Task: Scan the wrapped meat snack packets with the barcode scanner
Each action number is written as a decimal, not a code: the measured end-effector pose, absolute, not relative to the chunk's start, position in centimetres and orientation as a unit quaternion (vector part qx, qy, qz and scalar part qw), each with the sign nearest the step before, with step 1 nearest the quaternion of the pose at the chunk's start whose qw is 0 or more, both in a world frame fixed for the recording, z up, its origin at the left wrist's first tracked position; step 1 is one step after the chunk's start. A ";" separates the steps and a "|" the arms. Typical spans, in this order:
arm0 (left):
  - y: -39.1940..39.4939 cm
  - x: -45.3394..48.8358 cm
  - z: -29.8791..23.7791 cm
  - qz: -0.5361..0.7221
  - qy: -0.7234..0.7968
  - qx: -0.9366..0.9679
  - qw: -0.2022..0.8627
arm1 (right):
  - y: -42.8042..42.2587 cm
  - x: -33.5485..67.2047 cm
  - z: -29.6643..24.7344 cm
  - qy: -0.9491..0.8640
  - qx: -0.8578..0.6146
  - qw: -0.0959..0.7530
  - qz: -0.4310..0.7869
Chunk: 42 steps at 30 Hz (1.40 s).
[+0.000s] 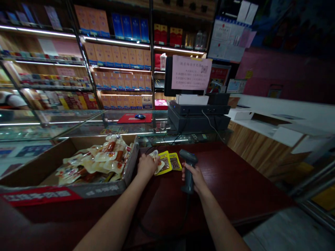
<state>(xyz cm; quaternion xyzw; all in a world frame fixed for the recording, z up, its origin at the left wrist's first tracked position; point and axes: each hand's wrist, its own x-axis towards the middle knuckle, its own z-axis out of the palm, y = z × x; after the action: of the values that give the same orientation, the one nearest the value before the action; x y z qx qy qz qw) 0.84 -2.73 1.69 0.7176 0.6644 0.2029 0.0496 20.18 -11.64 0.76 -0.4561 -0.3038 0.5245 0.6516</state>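
Far to the left of the barcode scanner (188, 161), a cardboard box (131, 161) sits on the dark red surface (235, 181), heaped with pale sausage packets (96, 162). Nearer the scanner, still on its left, the left hand (147, 166) lies over a pale packet (156, 155). Its fingers bend down onto the packet, but I cannot tell whether they pinch it or only press it flat. Just beside the scanner's head, two yellow packets (170, 161) lie flat next to each other, the left one partly under the pale packet.

The right hand (195, 178) has its fingers wrapped firmly around the scanner's handle, and the head tips down toward the yellow packets. The cord drops away below the scanner toward the person.

Scanning here probably goes best one packet at a time. The left hand should hold each packet flat and unwrinkled with its printed code uncovered. The scanner's window should face that code squarely from close by and stay steady.

Behind the scanner and to its right stands a black till (199, 120).
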 end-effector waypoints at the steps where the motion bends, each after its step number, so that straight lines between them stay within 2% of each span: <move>1: -2.6 0.6 1.5 0.173 0.679 0.711 0.056 | -11.7 20.2 0.5 -0.302 -0.455 0.652 0.525; 8: -1.3 0.3 0.5 0.143 0.687 0.699 0.134 | -12.2 20.4 -0.1 -0.306 -0.450 0.663 0.514; 18: -2.2 0.8 0.3 0.397 0.567 0.676 0.253 | -12.7 19.9 0.0 -0.335 -0.439 0.648 0.525; 26: -2.1 0.9 0.1 0.450 0.546 0.662 0.245 | -12.7 19.8 -0.1 -0.344 -0.433 0.641 0.532; 42: -2.8 0.9 1.2 0.449 0.552 0.669 0.214 | -12.9 19.4 0.3 -0.331 -0.443 0.631 0.544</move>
<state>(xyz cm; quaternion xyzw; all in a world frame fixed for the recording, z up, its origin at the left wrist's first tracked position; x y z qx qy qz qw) 0.91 -2.76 1.20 0.6689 0.5519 0.4495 0.2143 19.37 -12.91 0.29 -0.4429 -0.3312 0.5435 0.6315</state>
